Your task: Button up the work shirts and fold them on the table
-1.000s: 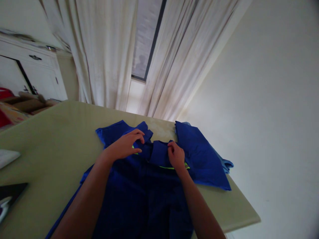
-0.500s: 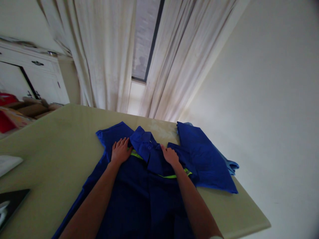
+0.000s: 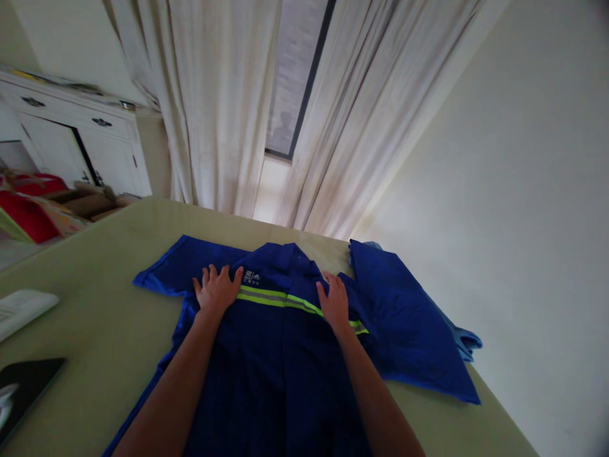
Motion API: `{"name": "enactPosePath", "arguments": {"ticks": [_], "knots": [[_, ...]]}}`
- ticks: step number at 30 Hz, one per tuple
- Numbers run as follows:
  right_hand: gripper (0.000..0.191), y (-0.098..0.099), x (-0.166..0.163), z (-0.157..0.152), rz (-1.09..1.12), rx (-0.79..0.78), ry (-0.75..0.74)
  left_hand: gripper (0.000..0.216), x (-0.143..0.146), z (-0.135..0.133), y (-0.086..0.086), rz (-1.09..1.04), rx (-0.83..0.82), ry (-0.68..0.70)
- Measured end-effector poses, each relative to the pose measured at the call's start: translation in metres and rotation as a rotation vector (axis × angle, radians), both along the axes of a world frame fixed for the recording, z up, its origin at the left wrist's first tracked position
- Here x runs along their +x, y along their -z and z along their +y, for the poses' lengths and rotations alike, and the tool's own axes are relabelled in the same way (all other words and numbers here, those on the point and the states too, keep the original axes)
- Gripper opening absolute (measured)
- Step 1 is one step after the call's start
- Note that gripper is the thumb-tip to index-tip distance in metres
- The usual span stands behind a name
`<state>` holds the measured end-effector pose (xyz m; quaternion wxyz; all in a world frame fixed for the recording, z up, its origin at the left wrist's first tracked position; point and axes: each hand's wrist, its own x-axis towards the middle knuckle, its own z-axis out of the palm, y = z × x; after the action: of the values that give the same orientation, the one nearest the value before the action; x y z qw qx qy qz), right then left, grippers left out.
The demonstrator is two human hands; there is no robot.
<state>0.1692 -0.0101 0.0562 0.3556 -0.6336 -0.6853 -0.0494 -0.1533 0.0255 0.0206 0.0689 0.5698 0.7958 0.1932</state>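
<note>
While both hands lie flat on it, the blue work shirt point(image 3: 280, 355) is spread across the pale green worktop point(image 3: 95, 254), its collar point(image 3: 285, 257) pointing away from the person and its body running back toward the near edge of the view. The left hand point(image 3: 216, 291) rests palm down, fingers spread, on the shoulder at the person's left, just beside a small white logo point(image 3: 250, 277); it pinches nothing. The right hand point(image 3: 334, 301) lies palm down on the opposite shoulder, fingers open, and also grips nothing. Between the two hands a yellow-green and grey reflective stripe point(image 3: 280, 298) crosses the chest from side to side. One short sleeve point(image 3: 164, 270) lies stretched out flat to the left of the left hand. Touching the shirt on the right lies a second blue garment point(image 3: 409, 317), folded, with a paler blue cloth point(image 3: 469, 339) showing under its far edge. At the left edge of the worktop, well apart from the shirt, sit a white object point(image 3: 23, 304) and a dark flat object point(image 3: 26, 381). Beyond the worktop cream curtains point(image 3: 214, 95) hang on both sides of a window point(image 3: 295, 76), and a white cabinet point(image 3: 71, 120) stands to the left
</note>
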Motion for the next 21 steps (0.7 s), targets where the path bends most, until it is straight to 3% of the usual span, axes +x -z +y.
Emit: {"name": "enactPosePath", "arguments": {"ticks": [3, 6, 10, 15, 18, 21], "knots": [[0.028, 0.012, -0.026, -0.035, -0.246, -0.029, -0.193, 0.077, -0.011, 0.000, 0.002, 0.027, -0.029, 0.001], [0.028, 0.022, -0.041, -0.047, -0.339, -0.094, -0.290, 0.088, -0.030, 0.004, 0.005, 0.065, -0.122, 0.047], [0.048, 0.038, -0.030, -0.014, -0.307, -0.266, -0.143, 0.103, -0.063, 0.029, 0.002, 0.073, -0.217, 0.083], [0.060, 0.051, -0.020, 0.036, -0.211, -0.316, -0.044, 0.090, -0.082, 0.077, -0.007, 0.012, -0.315, 0.114], [0.064, 0.052, -0.026, 0.050, -0.193, -0.299, -0.026, 0.084, -0.073, 0.087, -0.004, 0.098, -0.243, 0.065], [0.064, 0.054, -0.029, 0.057, -0.171, -0.309, -0.051, 0.077, -0.061, 0.080, 0.004, 0.183, -0.082, -0.005]]}}
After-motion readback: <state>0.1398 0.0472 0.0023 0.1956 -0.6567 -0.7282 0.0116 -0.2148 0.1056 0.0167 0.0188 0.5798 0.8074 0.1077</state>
